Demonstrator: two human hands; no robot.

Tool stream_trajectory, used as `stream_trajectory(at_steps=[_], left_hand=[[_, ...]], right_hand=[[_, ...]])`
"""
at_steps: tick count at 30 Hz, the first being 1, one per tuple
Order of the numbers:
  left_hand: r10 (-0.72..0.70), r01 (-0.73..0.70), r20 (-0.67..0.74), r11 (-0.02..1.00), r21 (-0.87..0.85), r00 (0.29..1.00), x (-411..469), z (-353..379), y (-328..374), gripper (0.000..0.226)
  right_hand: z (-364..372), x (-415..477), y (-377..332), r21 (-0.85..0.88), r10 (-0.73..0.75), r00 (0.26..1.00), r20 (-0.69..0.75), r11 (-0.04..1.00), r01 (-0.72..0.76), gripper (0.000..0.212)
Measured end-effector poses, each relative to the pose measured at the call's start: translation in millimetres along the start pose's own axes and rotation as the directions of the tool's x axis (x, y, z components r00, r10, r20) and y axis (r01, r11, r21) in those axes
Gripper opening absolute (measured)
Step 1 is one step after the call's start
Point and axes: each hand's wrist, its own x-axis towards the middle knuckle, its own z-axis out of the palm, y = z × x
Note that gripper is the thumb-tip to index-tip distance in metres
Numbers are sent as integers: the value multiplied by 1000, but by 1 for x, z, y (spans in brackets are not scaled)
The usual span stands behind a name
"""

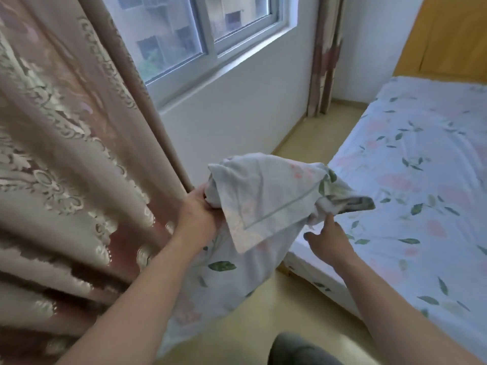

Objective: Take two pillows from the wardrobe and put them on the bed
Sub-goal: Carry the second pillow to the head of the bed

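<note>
While the left hand (200, 209) clenches only a bunched end of the limp white floral fabric pillow (263, 206) and the right hand (329, 241) merely touches its loose corner with straight fingers, the pillow hangs in mid-air, not on the bed. The slack cover could slip and drop to the pale yellow floor (295, 306) at 6 o'clock. A short swing would catch only the near edge of the white floral-sheeted bed (421, 180) at 3 o'clock.

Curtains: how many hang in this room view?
2. One curtain hangs left of the window; the second curtain hangs right of it, in the far corner. Others may lie out of view.
</note>
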Motion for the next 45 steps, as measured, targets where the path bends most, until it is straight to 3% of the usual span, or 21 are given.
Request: stream_trajectory(at_steps=[1, 3, 6, 9, 13, 15, 17, 19, 23, 27, 30, 32, 35, 37, 42, 45], left_hand=[[-83, 93, 54, 972, -215, 995, 28, 1, 0, 50], [-77, 104, 124, 968, -229, 989, 95, 3, -3, 50], [41, -2, 159, 972, -236, 986, 169, 4, -10, 20], [62, 5, 222, 957, -288, 973, 266, 15, -7, 26], [124, -32, 305, 957, -289, 944, 373, 22, 18, 17], [118, 6, 339, 939, -344, 933, 436, 26, 35, 30], [109, 26, 355, 935, -355, 929, 493, 34, 47, 32], [39, 122, 419, 928, -351, 907, 551, 49, 51, 17], [-82, 392, 728, 881, -267, 680, 661, 70, 41, 60], [-185, 304, 785, 953, -3, 591, 761, 88, -6, 83], [-267, 342, 884, 930, 133, 383, 826, 99, -42, 97], [-286, 232, 921, 946, 227, 264, 871, 113, -50, 81], [-339, 120, 927, 939, 322, 163, 927, 148, -53, 82], [-287, 101, 949, 956, 275, 133, 957, 182, -51, 80], [-194, 182, 953, 971, 154, 232, 1030, 279, -44, 51], [-193, 245, 963, 959, 144, 190, 1084, 329, -41, 52]], right_hand=[[1, 14, -9, 124, 92, 994, 64, 987, -99, 79], [8, 59, -28, 376, 204, 963, 174, 891, -256, 86], [7, 115, -40, 603, 164, 966, 202, 756, -255, 103], [0, 198, -58, 747, 69, 981, 181, 640, -183, 116], [-12, 266, -99, 734, -52, 983, 177, 672, -96, 93], [-12, 305, -138, 736, -79, 985, 152, 675, -59, 90], [-18, 337, -183, 744, -47, 994, 99, 667, -43, 75], [-20, 378, -218, 787, 50, 999, 12, 616, -40, 58], [-26, 458, -278, 891, 279, 948, -156, 454, 13, 58], [-56, 534, -318, 918, 433, 853, -292, 378, 123, 61], [-85, 581, -342, 927, 516, 778, -358, 298, 229, 60], [-104, 609, -358, 916, 559, 726, -401, 267, 301, 56], [-122, 652, -363, 898, 631, 651, -422, 190, 397, 60], [-132, 678, -363, 886, 669, 615, -417, 147, 441, 61], [-170, 758, -345, 842, 720, 556, -415, 72, 535, 45], [-207, 816, -333, 818, 755, 505, -419, 72, 571, 53]])
